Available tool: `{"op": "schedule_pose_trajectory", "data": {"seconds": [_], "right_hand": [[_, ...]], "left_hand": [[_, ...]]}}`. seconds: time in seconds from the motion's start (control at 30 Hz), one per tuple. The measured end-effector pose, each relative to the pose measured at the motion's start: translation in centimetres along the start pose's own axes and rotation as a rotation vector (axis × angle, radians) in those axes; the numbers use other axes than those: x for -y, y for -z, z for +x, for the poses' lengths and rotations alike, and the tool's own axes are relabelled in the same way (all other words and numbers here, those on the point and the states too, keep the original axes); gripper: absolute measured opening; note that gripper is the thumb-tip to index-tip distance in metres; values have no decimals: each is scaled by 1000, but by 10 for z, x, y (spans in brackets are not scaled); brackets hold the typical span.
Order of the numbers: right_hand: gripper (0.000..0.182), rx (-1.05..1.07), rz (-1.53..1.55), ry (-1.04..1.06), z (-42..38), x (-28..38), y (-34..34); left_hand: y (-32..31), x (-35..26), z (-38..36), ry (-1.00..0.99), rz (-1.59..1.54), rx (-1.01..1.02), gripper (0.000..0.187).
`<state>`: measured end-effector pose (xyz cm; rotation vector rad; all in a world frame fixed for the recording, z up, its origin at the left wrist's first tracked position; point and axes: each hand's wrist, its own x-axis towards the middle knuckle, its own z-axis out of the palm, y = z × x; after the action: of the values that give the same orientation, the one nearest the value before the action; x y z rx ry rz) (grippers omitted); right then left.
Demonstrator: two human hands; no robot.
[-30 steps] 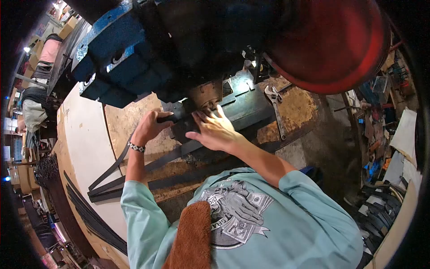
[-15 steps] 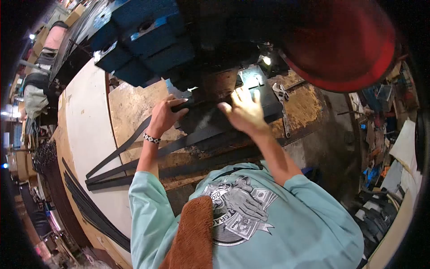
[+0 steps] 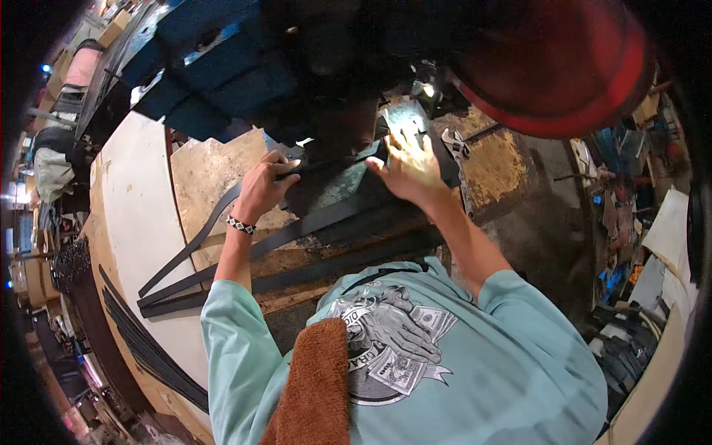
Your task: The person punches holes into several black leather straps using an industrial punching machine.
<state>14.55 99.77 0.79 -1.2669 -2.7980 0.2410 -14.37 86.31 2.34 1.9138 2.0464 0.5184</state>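
My left hand [image 3: 268, 184] is closed in a pinch on a black strap [image 3: 196, 242], with a dark end showing between thumb and fingers. From there the strap runs down and left across the bench. My right hand [image 3: 409, 169] lies with fingers spread and thumb out, over the dark machine bed [image 3: 337, 185], under a bright lamp [image 3: 428, 90]. Another flat black length [image 3: 315, 220] passes below both hands. Whether my right palm presses on the strap, I cannot make out. The blue-black machine body [image 3: 245, 81] overhangs both hands.
An adjustable wrench [image 3: 457, 148] lies right of my right hand. A large red-rimmed wheel [image 3: 560, 119] fills the upper right. On the left, a bundle of black strips [image 3: 148, 345] rests along the pale board [image 3: 137, 200]. A brown towel [image 3: 315, 378] hangs over my shirt.
The strap by my left wrist now bows more. My right hand sits slightly further right, fingers still spread. The whole view has shifted a little.
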Motion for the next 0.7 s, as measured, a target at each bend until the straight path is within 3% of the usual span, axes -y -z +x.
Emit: {"op": "schedule_pose_trajectory", "data": {"seconds": [0.03,0.1,0.17,0.2,0.27,0.4,0.43,0.5,0.6,0.7], "right_hand": [[80,7,20,-6,-3,14,6],[96,297,41,81,-8,58,23],[96,183,101,212,-21,96,3],[98,214,156,267,-18,112,-2],[102,201,196,337,-15,139,-15],[99,221,180,263,-9,133,-11],[95,111,212,214,-5,124,-14],[90,190,252,237,0,107,-7],[84,60,253,250,-4,91,-15],[85,121,225,194,-2,66,-1]], "left_hand": [[-8,9,0,-50,9,-44,25],[-11,14,-6,-88,30,-93,23],[-13,5,-8,-65,58,-120,21],[-15,6,-10,-141,101,-192,21],[-17,8,-11,-96,70,-150,27],[-19,19,-14,-109,-82,-178,30],[-20,21,-12,-100,-87,-177,30],[-21,19,-13,-84,-105,-149,29],[-15,17,-8,-49,-94,-76,30],[-10,5,-7,-21,-99,-88,32]]}}
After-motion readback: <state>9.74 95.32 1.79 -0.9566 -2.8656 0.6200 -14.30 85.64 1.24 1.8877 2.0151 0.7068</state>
